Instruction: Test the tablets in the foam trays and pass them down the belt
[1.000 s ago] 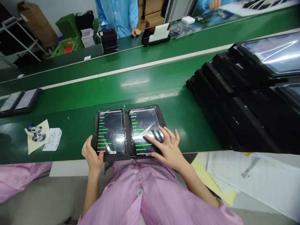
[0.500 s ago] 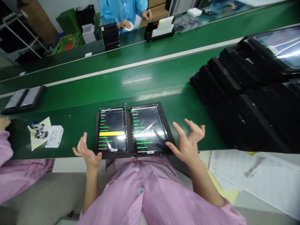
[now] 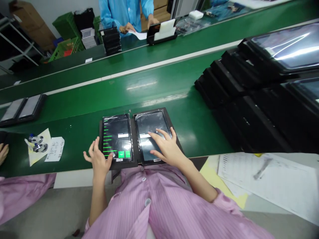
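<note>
Two tablets lie side by side in black trays at the bench's front edge. The left tablet (image 3: 116, 132) shows green text lines and two green buttons at its lower right. My left hand (image 3: 99, 161) is at its lower left corner, fingers spread, the thumb by the screen's bottom edge. Over the right tablet (image 3: 147, 124) is my right hand (image 3: 168, 146), fingers apart and holding nothing. That screen is mostly dark with a white bar, partly hidden by my fingers; whether a fingertip touches the glass I cannot tell.
Stacked black trays with tablets (image 3: 236, 89) rise at the right. Papers (image 3: 269, 179) lie below them. At left are a handwritten note (image 3: 54, 149), small metal parts (image 3: 39, 144) and another tray (image 3: 27, 108). A co-worker in blue (image 3: 127, 15) stands opposite; another's hand (image 3: 3, 152) shows at left.
My right hand has moved left over the right tablet, and my left hand slightly right. Both screens have switched from the full list, the left now showing green buttons. The co-worker's paper has been lowered.
</note>
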